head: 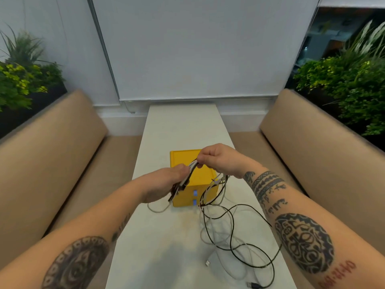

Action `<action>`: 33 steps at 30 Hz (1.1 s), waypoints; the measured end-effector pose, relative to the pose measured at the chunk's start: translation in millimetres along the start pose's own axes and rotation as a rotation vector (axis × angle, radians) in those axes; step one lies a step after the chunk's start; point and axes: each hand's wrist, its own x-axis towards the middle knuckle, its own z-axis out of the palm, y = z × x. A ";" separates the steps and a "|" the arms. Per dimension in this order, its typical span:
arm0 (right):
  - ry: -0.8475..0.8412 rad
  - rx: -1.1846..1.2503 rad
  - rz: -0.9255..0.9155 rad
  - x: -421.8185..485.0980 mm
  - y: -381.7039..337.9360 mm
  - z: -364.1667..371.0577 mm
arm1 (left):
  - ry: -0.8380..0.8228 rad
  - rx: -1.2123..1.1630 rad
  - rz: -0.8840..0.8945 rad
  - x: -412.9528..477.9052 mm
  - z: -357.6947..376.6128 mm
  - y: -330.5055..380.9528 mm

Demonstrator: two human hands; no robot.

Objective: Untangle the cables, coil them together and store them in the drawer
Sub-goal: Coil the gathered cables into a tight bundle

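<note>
My left hand [166, 182] grips a bunch of black and white cable ends [188, 174] above the table. My right hand [216, 158] pinches the same bunch a little higher, just right of the left hand. From both hands the cables [229, 230] hang down in loose tangled loops onto the white table [158, 236], the black one trailing to a plug [253, 285] at the near edge and a white one to a plug [207, 263]. Behind the hands stands a small yellow drawer box [200, 180] with two blue handles [195, 197]; its drawers look closed.
The table is long and narrow and runs away from me to a white wall. Tan upholstered benches [68, 147] [312, 142] flank it on both sides. Green plants in dark planters [23, 80] [350, 80] stand behind the benches.
</note>
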 end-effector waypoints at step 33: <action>0.078 0.298 -0.055 3.0 7.6 17.3 | -0.103 -0.635 -0.169 0.0 -4.7 19.1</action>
